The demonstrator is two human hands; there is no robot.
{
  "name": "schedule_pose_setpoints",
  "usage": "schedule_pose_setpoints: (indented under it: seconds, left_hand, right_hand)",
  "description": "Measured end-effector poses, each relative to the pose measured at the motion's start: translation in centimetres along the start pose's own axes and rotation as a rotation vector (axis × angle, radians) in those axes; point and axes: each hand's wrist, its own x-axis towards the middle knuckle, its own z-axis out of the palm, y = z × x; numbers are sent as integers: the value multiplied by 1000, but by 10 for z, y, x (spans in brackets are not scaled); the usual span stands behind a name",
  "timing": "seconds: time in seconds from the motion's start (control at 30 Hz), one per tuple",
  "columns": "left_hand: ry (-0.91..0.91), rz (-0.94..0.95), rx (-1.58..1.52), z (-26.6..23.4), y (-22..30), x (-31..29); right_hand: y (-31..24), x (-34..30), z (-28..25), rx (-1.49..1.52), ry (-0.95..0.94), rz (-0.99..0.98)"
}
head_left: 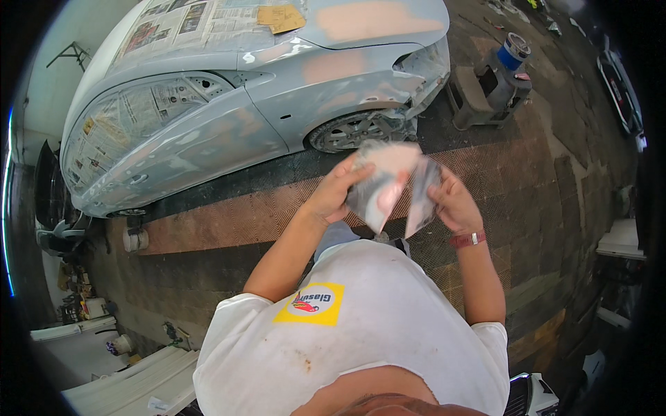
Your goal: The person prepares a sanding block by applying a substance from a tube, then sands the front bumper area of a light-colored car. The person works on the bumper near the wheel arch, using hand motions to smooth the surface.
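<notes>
1. Left hand: I see its thumb and fingers pinching a piece of clear plastic, pinkish in places and blurred; this lies just to the hand's right, between both hands.
2. Right hand: I see it gripping a narrower clear piece at its right edge. The two pieces diverge downward; whether they join above, I cannot tell. A red wristband with a silvery part encircles the wrist.
3. Shirt, below both hands: white, lightly stained. I note a square yellow emblem, below the left hand, bearing large lettering and a small red figure on a pale disc.
4. Car, beyond the left hand: grey with pinkish patches. Newspaper covers its side window, up and left of that hand; I find the print too small to read. Brown paper lies farther up.
5. Stool, beyond the right hand: dark, carrying a blue-banded can.
6. Ribbed mat, left of the left hand: reddish, on the floor alongside the car.
</notes>
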Motion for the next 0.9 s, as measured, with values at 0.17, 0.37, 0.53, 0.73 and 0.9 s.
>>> schedule_pose_setpoints:
  seconds: [0.17,0.37,0.53,0.73,0.9]
  left_hand:
    - [146,145,241,-15,6,10]
    - [367,441,621,-30,-8,21]
    - [698,633,241,-100,10,24]
    - [551,436,12,-147,77,50]
    - [427,406,-37,-192,121,69]
  right_hand:
    - [-25,8,23,-814,175,-196]
    - [1,36,112,-1635,99,-704]
    - [20,60,131,-1735,-222,-514]
    - [21,124,199,-1352,-288,-688]
    - [36,229,185,-1711,-29,-426]
